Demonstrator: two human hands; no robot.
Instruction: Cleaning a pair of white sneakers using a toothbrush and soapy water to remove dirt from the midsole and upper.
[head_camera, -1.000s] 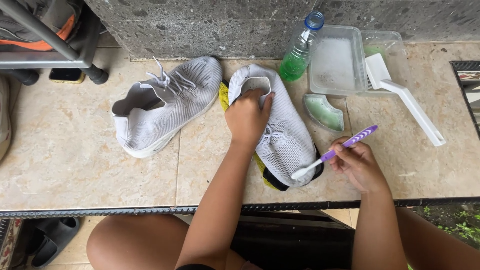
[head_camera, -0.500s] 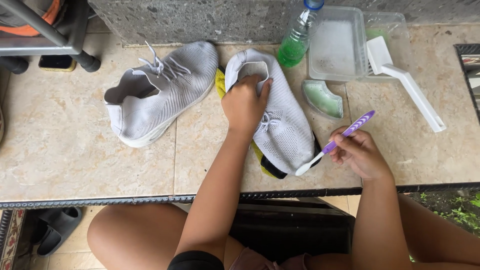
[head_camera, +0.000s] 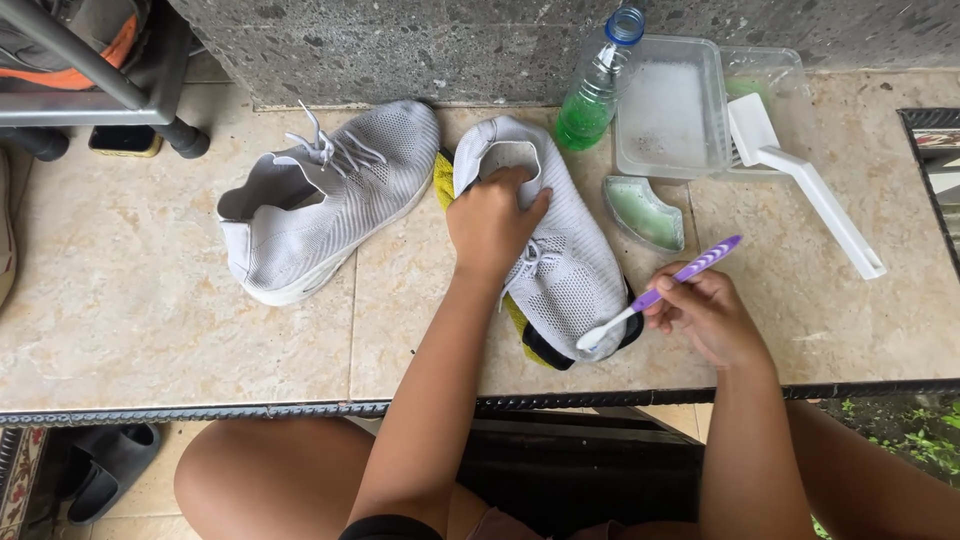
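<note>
A broad ledge of beige stone tiles (head_camera: 150, 300) runs below a speckled grey wall, and everything sits on it. The biggest things are two pale grey knit trainers: one (head_camera: 320, 200) lies tipped on its side to the left, laces loose, while the other (head_camera: 555, 240) lies near the middle on a folded yellow cloth (head_camera: 443, 178) with a black edge showing under its toe. The person's left hand (head_camera: 493, 222) presses down on this second shoe near its opening, fingers spread and curled over the collar — gripping it firmly. At the back, against the wall, stands a clear plastic tub of foamy water (head_camera: 668, 115), with a second clear tub (head_camera: 770, 75) beside it and a long white plastic brush (head_camera: 810, 185) leaning out over the tiles. Left of the tubs stands a clear bottle with green liquid and a blue cap (head_camera: 598, 85). A small curved green dish (head_camera: 643, 212) lies just right of the shoe. The right hand (head_camera: 705, 315) is closed round a purple-and-white toothbrush (head_camera: 655, 293), its white head touching the shoe's toe.
</note>
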